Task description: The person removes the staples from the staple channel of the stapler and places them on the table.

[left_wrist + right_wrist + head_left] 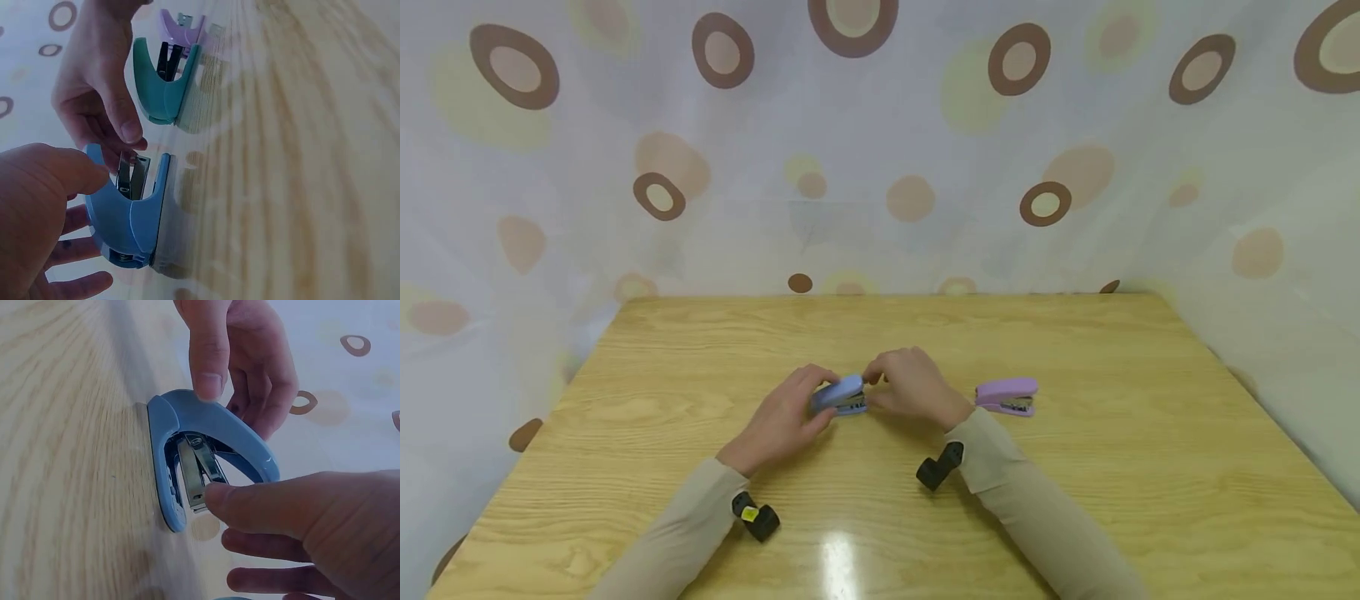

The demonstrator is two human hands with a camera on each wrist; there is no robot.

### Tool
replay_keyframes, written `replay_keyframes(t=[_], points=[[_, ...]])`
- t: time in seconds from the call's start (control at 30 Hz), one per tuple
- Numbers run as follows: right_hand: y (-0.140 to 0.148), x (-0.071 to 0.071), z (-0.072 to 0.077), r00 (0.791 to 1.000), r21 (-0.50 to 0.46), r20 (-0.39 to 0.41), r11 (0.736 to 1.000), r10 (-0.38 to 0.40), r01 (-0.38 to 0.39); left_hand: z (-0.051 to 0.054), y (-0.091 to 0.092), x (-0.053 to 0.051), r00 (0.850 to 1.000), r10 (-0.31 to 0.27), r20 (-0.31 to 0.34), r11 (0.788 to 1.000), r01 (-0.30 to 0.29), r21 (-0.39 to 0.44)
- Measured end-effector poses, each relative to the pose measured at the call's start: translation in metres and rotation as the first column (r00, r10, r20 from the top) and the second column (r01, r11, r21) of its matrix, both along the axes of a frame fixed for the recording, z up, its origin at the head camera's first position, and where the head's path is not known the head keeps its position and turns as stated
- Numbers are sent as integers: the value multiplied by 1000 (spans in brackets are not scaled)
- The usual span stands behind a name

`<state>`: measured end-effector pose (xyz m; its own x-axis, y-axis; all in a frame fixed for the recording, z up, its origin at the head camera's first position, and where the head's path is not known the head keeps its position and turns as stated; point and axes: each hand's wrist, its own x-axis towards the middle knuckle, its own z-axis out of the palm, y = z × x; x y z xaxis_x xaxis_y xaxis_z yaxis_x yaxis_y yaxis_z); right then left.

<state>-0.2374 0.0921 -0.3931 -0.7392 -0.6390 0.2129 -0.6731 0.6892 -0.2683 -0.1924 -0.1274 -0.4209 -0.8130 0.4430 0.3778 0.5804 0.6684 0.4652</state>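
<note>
A blue stapler (841, 395) stands on the table between both hands, its upper arm raised over the metal magazine (199, 472). My left hand (786, 417) grips its rear end, with the thumb on one side and the fingers on the other. At the front end is my right hand (913, 385), its thumb against the magazine and its fingers curled by the tip of the upper arm. A teal stapler (159, 90) stands beyond the blue one in the left wrist view; the right hand hides it in the head view. Farther right is a purple stapler (1006, 396).
The staplers stand in a row on a wooden table (737, 342). A white cloth with brown and beige spots (865, 125) hangs behind the table and along its sides. Small black cameras (758, 518) are strapped to both wrists.
</note>
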Motion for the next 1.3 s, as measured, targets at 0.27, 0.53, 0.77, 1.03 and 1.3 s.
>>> replay_keyframes(t=[0.27, 0.53, 0.77, 1.03, 1.3], points=[[-5, -4, 0, 998, 44, 68, 999, 15, -18, 1, 5, -3, 999, -37, -3, 999, 37, 11], [-10, -10, -2, 982, 94, 189, 996, -11, -7, -2, 9, -8, 996, -87, -37, 996, 88, 27], [-14, -15, -4, 966, 102, 252, 994, -56, 32, -1, 16, -12, 993, -103, -61, 994, 105, 30], [-14, -20, 2, 954, 109, 291, 993, -72, 41, 6, 18, -15, 987, -142, -78, 988, 146, 51], [-15, -21, -4, 942, 110, 329, 993, -70, 36, 7, 16, -15, 979, -173, -108, 985, 173, -9]])
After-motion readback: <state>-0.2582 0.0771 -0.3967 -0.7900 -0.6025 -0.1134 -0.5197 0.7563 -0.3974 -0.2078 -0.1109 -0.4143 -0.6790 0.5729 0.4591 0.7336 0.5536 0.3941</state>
